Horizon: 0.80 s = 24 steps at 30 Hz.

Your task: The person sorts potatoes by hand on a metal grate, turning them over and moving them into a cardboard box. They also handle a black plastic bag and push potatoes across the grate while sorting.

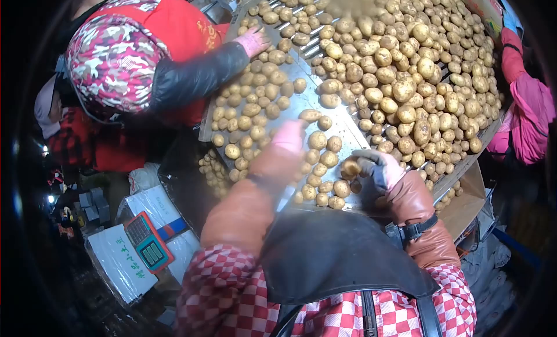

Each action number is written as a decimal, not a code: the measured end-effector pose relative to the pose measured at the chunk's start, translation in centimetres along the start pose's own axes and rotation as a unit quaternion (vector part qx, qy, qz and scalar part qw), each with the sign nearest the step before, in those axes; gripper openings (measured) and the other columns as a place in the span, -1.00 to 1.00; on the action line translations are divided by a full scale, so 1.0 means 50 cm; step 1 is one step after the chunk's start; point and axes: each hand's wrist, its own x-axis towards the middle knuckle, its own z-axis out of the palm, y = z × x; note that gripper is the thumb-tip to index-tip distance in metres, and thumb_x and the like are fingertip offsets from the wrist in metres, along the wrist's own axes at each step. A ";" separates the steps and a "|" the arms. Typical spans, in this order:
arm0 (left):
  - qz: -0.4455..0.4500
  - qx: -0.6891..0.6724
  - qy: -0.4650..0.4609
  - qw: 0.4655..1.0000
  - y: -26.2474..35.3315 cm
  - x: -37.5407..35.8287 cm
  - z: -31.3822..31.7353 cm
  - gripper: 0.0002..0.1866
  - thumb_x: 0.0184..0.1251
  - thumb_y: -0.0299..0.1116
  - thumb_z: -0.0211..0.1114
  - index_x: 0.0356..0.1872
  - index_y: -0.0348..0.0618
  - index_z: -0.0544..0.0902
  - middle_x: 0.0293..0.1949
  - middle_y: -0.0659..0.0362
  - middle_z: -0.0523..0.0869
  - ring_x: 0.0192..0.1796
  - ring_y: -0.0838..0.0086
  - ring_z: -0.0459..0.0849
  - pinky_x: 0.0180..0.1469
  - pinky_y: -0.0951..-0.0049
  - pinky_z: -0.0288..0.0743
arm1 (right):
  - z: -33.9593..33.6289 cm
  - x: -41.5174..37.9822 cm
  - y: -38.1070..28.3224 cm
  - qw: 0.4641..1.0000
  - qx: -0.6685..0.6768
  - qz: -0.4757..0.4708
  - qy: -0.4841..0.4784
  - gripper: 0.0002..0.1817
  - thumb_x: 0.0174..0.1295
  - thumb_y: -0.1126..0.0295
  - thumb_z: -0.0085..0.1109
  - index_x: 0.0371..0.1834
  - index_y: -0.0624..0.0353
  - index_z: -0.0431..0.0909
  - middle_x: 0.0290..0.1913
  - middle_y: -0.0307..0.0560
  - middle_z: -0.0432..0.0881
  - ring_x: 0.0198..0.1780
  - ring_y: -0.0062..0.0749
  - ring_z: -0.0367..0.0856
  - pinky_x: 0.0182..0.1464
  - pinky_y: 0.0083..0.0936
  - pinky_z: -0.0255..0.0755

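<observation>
Potatoes [406, 87] lie heaped over a slatted metal table, with a smooth metal sheet [345, 119] in front of me. My left hand [290, 137], in a pink glove, reaches over the sheet beside a long potato [310, 115]; its fingers are smeared by motion. At the sheet's right side, my right hand [377, 166], in a grey and pink glove, has its fingers curled against a brown potato [350, 168]. Smaller potatoes [328, 159] sit loose between my two hands.
A co-worker in a camouflage hood [116, 52] rests a pink-gloved hand [253, 41] at the upper left edge. Another person's pink sleeve [531, 116] shows at right. Boxes [119, 261] and a scale [149, 242] stand lower left; a cardboard box [469, 203] is at right.
</observation>
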 end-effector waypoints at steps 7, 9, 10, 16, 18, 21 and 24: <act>0.287 0.293 -0.003 0.912 0.170 0.032 0.053 -0.57 0.34 -0.26 0.27 0.24 0.07 0.63 0.18 -0.12 0.62 0.23 0.07 0.58 0.28 0.22 0.48 | -0.005 0.057 -0.023 0.882 0.453 0.014 0.129 -0.48 0.40 -0.02 0.20 0.25 0.10 0.52 -0.02 -0.17 0.67 -0.06 -0.46 0.68 -0.16 -0.61 0.59; 0.278 0.322 0.131 0.896 0.204 0.089 0.075 -0.56 0.27 -0.37 0.29 0.21 0.10 0.65 0.20 -0.09 0.61 0.25 0.06 0.56 0.32 0.21 0.45 | -0.029 0.085 0.021 0.878 0.450 0.058 0.150 -0.64 0.39 0.13 0.23 0.08 0.14 0.58 -0.23 -0.26 0.66 -0.29 -0.56 0.64 -0.37 -0.72 0.49; 0.270 0.334 0.197 0.881 0.212 0.105 0.083 -0.55 0.24 -0.42 0.30 0.20 0.11 0.66 0.21 -0.07 0.61 0.26 0.06 0.55 0.34 0.21 0.44 | -0.036 0.081 0.025 0.895 0.421 0.056 0.139 -0.70 0.40 0.18 0.22 -0.01 0.18 0.59 -0.31 -0.29 0.64 -0.38 -0.62 0.58 -0.48 -0.75 0.41; 0.299 0.331 0.122 0.887 0.056 0.063 0.074 -0.76 0.28 -0.37 0.25 -0.09 -0.03 0.78 0.10 -0.03 0.69 0.13 0.11 0.66 0.21 0.20 0.55 | -0.088 0.072 0.033 0.976 -0.007 -0.068 0.208 -0.75 0.41 0.31 0.18 -0.05 0.28 0.62 -0.29 -0.21 0.64 -0.33 -0.53 0.57 -0.31 -0.61 0.47; 0.221 0.279 0.140 0.924 0.018 0.041 0.050 -0.77 0.24 -0.36 0.28 -0.12 -0.05 0.78 0.07 -0.06 0.70 0.08 0.07 0.68 0.15 0.16 0.57 | -0.107 0.110 0.066 0.967 -0.067 -0.052 0.239 -0.65 0.38 0.46 0.16 0.21 0.20 0.60 -0.10 -0.05 0.70 -0.10 -0.32 0.66 0.01 -0.49 0.55; 0.059 0.280 0.126 0.950 0.019 0.023 0.020 -0.79 0.20 -0.34 0.29 -0.16 -0.08 0.77 0.00 -0.08 0.71 0.01 0.02 0.70 0.08 0.12 0.58 | -0.076 0.137 -0.026 0.933 -0.263 -0.068 0.236 -0.62 0.36 0.54 0.11 0.21 0.04 0.62 0.04 0.01 0.68 0.00 -0.34 0.65 0.08 -0.48 0.52; 0.075 0.408 0.072 0.907 0.058 0.021 -0.001 -0.79 0.35 -0.32 0.17 -0.25 -0.14 0.75 -0.19 -0.04 0.77 -0.10 0.16 0.76 -0.01 0.18 0.61 | -0.049 0.209 -0.101 0.872 -0.440 0.070 0.203 -0.58 0.37 0.52 -0.07 0.28 0.07 0.50 0.21 0.19 0.59 0.23 -0.07 0.58 0.29 -0.26 0.45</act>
